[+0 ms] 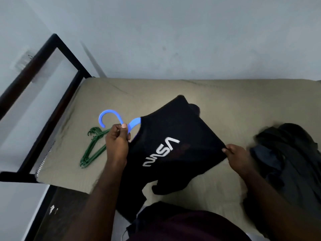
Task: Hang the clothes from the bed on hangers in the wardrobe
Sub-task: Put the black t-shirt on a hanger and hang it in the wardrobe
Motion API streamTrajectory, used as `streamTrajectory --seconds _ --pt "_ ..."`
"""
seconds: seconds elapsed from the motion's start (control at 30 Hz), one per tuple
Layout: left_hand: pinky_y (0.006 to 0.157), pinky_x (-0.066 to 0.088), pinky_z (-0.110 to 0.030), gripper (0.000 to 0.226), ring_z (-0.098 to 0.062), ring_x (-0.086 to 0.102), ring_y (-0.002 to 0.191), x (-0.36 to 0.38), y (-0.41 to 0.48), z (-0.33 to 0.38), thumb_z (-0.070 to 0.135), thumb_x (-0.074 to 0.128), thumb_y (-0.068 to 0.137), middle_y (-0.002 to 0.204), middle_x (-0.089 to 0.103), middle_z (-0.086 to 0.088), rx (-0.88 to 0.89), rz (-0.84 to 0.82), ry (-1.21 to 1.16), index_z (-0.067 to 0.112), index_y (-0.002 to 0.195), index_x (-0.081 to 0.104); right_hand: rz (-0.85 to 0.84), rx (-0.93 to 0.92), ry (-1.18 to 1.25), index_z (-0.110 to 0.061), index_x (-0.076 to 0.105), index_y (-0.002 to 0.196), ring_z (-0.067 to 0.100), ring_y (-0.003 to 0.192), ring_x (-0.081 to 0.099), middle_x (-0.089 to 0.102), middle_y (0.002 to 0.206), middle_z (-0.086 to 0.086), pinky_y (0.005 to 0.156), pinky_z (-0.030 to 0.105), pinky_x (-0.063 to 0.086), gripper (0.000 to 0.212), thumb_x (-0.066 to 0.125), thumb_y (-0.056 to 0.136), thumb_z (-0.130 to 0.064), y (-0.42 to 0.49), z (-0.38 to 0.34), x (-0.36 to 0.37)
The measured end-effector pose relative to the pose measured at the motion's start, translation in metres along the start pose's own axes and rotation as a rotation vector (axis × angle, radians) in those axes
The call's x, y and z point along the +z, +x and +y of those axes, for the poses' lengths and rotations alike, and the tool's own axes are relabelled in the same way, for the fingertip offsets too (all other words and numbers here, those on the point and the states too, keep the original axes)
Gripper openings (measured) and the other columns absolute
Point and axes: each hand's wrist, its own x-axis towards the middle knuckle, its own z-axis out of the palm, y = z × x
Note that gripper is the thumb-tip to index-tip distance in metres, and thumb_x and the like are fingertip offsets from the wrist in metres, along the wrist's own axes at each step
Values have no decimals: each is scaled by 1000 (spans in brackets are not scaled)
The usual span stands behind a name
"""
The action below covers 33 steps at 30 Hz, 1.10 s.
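You're early: your left hand (116, 145) pinches the blue hanger (107, 115), half inside the black shirt (173, 145) at the centre of the bed (156, 91), your right hand (238, 153) pinches its three-o'clock edge, and green hangers (93, 146) at nine and a dark pile (286, 153) at three wait.

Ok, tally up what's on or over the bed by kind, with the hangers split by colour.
blue hanger: 1
stack of green hangers: 1 (too overlapped to count singly)
black NASA T-shirt: 1
heap of dark clothes: 1 (separate garments cannot be told apart)
Total: 4
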Motion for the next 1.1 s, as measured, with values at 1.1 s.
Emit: streamTrajectory --seconds 1.1 --pt "65 43 -20 12 -12 57 67 29 -76 28 18 50 100 74 66 3 374 -74 334 16 90 57 -193 -89 693 -8 60 81 16 64 64 67 71 3 56 24 50 25 55 100 -23 -32 -130 -35"
